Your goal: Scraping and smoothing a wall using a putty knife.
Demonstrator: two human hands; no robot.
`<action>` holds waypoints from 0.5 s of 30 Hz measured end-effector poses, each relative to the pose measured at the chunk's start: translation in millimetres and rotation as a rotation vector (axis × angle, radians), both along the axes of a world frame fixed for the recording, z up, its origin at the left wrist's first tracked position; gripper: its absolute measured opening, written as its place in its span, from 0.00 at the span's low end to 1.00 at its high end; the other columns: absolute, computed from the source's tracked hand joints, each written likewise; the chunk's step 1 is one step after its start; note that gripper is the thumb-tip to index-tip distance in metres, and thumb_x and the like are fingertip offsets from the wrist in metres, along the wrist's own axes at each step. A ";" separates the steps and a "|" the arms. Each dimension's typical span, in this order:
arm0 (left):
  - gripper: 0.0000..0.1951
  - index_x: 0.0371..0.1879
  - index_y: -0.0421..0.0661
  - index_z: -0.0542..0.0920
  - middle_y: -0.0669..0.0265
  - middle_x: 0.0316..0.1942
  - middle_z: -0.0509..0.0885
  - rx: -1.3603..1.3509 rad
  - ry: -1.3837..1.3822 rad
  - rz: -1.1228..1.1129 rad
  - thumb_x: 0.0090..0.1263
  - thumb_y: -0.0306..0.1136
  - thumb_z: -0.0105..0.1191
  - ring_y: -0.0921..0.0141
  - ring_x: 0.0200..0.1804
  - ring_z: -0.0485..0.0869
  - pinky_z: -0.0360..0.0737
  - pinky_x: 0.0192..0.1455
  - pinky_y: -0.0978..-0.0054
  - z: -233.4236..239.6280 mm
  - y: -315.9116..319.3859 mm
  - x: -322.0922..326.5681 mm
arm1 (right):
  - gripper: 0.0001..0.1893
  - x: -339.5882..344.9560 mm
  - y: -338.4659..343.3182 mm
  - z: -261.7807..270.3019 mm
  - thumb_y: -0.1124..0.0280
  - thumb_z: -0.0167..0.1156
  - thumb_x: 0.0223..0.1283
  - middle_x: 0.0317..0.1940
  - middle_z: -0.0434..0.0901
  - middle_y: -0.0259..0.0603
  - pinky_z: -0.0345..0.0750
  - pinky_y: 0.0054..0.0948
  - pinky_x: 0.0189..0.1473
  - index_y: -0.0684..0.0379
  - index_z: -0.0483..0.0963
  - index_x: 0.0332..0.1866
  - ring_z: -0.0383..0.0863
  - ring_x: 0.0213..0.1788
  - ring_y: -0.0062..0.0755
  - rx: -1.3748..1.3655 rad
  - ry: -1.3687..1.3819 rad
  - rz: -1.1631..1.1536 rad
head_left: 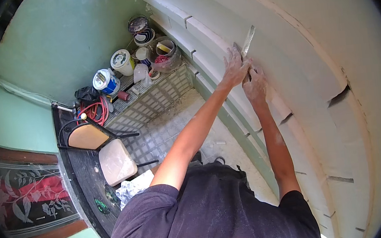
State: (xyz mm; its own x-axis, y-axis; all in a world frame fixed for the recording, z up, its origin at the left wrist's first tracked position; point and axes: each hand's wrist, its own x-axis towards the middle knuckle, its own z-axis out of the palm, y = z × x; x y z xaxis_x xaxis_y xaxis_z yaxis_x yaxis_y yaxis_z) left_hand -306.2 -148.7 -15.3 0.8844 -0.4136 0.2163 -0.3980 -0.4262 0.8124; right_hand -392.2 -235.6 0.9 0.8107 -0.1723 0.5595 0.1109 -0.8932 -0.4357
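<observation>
My right hand [255, 85] is closed around the handle of a narrow flat blade, which looks like a putty knife [248, 40]. Its whitish, smeared blade points up along the pale stepped wall [296, 62]. Right beside it, my left hand [235, 68] has its fingers spread against a wall ledge, the thumb side meeting the tool. A small dark tip [235, 46] shows past the left fingertips; what it belongs to is hidden. Both hands are dusted with white. Dark gaps [339, 95] break the wall's pale raised bands.
Paint buckets [122, 62], a clear tub [167, 60] and a coiled red hose [101, 111] crowd a slatted bench at the far left. A padded folding chair [117, 161] stands to my left on the dusty tiled floor [166, 121].
</observation>
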 end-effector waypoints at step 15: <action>0.47 0.71 0.25 0.43 0.37 0.74 0.44 0.001 0.001 0.049 0.71 0.57 0.42 0.43 0.77 0.36 0.37 0.76 0.45 9.8 -1.9 1.7 | 0.13 7.3 2.8 6.5 0.72 0.59 0.57 0.35 0.75 0.52 0.75 0.46 0.43 0.64 0.78 0.47 0.77 0.40 0.52 0.054 0.012 -0.012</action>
State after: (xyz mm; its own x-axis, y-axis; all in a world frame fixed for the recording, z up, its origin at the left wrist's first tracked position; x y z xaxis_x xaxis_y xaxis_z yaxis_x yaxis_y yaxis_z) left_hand -304.5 -150.6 -5.5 0.9037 -0.3701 0.2154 -0.3762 -0.4456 0.8124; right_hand -384.9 -232.7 7.5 0.8152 -0.2113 0.5393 0.0951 -0.8696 -0.4845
